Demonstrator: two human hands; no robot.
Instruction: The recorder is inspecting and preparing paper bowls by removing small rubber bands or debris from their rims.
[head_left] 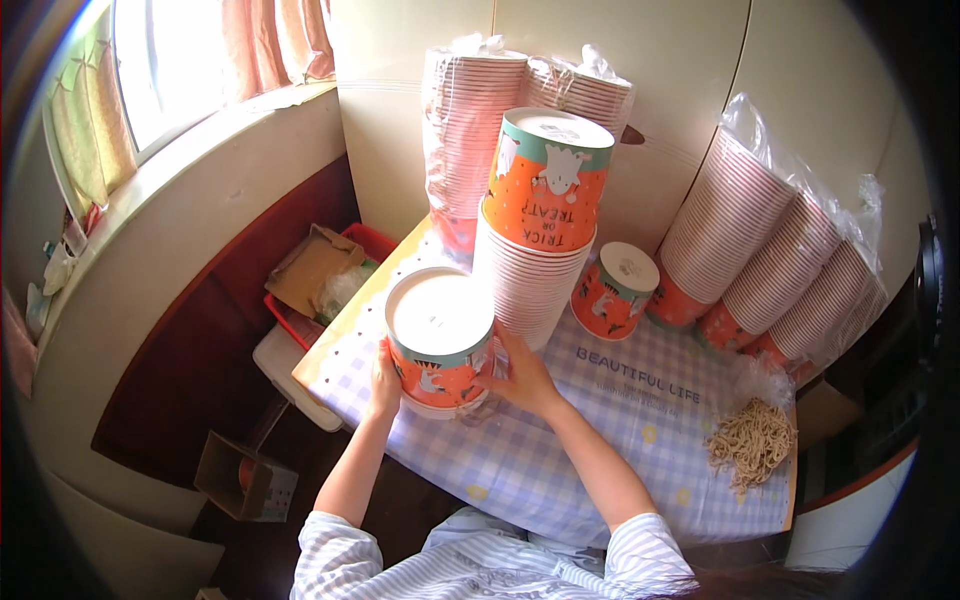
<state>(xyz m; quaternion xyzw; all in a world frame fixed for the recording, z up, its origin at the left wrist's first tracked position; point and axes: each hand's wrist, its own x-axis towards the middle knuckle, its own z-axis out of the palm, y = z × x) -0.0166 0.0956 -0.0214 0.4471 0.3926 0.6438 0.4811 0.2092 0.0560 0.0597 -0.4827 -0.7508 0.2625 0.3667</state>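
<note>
Here, the left hand (384, 380) and right hand (522, 378) clasp an upside-down orange paper cup (440, 345) at the checked table's (600, 440) near-left edge, beside a tall cup stack (530, 280); even, gentle pressure likely avoids crushing it.

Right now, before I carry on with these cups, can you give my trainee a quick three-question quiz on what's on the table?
1. True or false: both hands grip the upside-down orange paper cup at the table's near left corner.
2. What lies on the checked tablecloth at the far right? A) a pile of tan bands B) scissors C) a tape roll
3. What stands directly behind the held cup?

Key
1. True: the left hand and right hand hold its sides.
2. A: the tan bands.
3. The tall stack of cups, orange one on top.
</note>
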